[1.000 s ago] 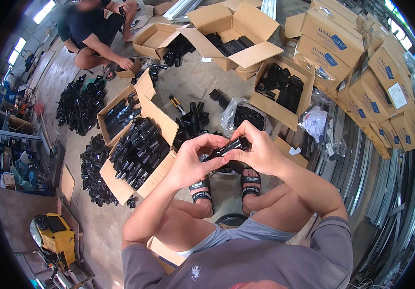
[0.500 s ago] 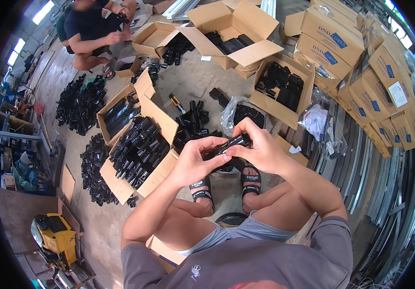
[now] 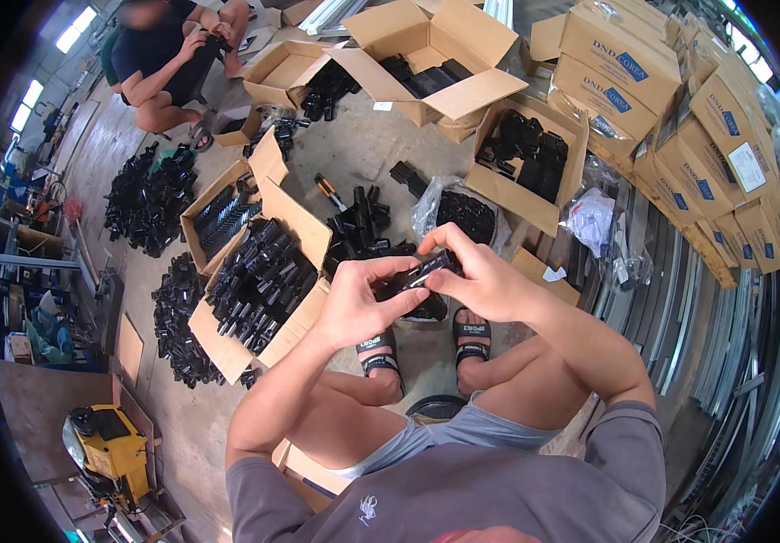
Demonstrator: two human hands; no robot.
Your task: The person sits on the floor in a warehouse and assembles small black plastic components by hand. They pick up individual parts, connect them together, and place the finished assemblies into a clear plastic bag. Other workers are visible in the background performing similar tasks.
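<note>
Both my hands grip one glossy black elongated part (image 3: 419,274) above my feet; its exact kind I cannot make out. My left hand (image 3: 367,299) pinches its left end between thumb and fingers. At the other end, my right hand (image 3: 476,276) has its thumb on top and its fingers curled over the far side. Just beyond my hands lies a loose heap of black parts (image 3: 363,222). Beside that heap, a clear plastic bag (image 3: 431,206) holds small black pieces (image 3: 467,217). A screwdriver with an orange and black handle (image 3: 328,192) rests against the heap.
To the left stands an open carton (image 3: 311,312) full of black tubular parts, with dark piles (image 3: 182,308) beside it. More open cartons (image 3: 535,208) stand ahead. Stacked boxes (image 3: 621,68) and metal profiles (image 3: 680,335) line the right. Another person (image 3: 159,63) sits far left, handling something dark.
The black part has shifted slightly left and turned a little in my hands. The other person's hands have come together around a dark piece.
</note>
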